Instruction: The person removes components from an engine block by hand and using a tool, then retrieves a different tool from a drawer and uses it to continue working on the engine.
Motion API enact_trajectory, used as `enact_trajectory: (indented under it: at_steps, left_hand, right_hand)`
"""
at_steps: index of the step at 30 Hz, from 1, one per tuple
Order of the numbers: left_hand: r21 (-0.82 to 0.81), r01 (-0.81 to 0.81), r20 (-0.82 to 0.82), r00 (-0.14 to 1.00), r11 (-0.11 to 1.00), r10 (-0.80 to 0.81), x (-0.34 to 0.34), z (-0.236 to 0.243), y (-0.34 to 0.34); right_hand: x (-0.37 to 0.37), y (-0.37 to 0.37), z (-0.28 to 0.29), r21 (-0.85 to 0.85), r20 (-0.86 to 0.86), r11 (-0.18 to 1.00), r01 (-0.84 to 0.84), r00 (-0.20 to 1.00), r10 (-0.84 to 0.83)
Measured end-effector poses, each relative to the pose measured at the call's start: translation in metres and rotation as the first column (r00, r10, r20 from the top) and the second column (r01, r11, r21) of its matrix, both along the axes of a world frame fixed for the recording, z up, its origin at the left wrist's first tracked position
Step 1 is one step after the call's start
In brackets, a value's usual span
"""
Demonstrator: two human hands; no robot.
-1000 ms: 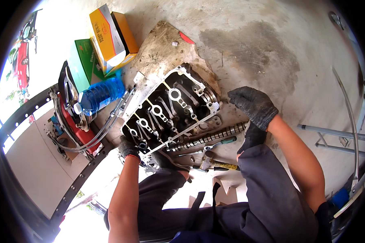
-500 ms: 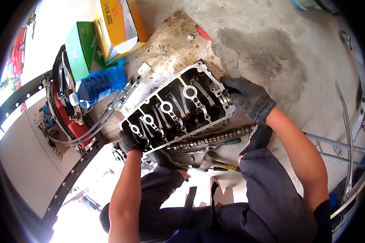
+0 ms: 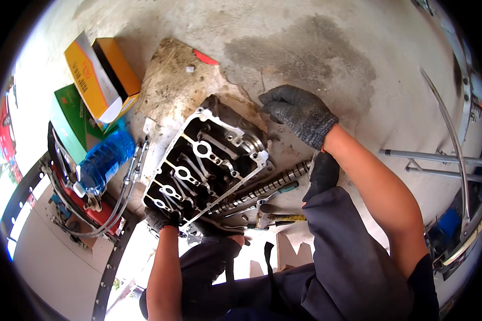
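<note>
A metal engine housing (image 3: pixel 222 128) with open, ribbed cavities lies tilted on the floor before me. My gloved left hand (image 3: pixel 162 219) grips its lower-left end, fingers partly hidden. My gloved right hand (image 3: pixel 290 109) hovers off the housing's upper-right end, fingers loosely bent, with nothing visible in them. Along the housing's lower side lie a long lobed shaft (image 3: pixel 276 181), a green-handled tool (image 3: pixel 288 187) and a hammer (image 3: pixel 263 216).
A stained board (image 3: pixel 171 64) lies beyond the housing. To the left are yellow (image 3: pixel 91 75) and green (image 3: pixel 67 117) boxes, a blue-liquid bottle (image 3: pixel 104 160), cables and a red part (image 3: pixel 99 208). Grey tubes (image 3: pixel 428 156) and curved metal strips (image 3: pixel 450 128) lie at right.
Half a second ago my right hand held the housing's right end; now it has let go and sits up and away from it. My left hand stays at the lower-left end.
</note>
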State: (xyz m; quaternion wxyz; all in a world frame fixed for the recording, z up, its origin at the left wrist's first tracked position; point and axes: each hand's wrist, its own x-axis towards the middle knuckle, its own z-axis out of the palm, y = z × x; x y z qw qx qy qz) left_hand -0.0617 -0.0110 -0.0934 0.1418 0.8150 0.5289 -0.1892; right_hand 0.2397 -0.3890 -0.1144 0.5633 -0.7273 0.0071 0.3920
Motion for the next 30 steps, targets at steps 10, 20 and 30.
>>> enact_trajectory:
  at_steps: [10,20,30]
  left_hand:
    - [-0.029,0.376,-0.372,0.856,0.926,-0.359,-0.007,-0.007,0.006]
    - [-0.043,0.024,-0.021,0.999,0.999,-0.025,-0.007,-0.003,0.005]
    - [0.11,0.258,-0.298,0.93,0.96,-0.216,-0.014,0.002,0.011]
  right_hand:
    - [-0.008,-0.006,-0.006,-0.035,0.195,0.964,-0.264,0.944,0.266]
    - [0.008,-0.016,-0.009,-0.111,0.203,0.953,-0.281,0.933,0.298]
    - [-0.031,-0.039,-0.001,-0.107,-0.089,0.98,-0.165,0.984,0.156]
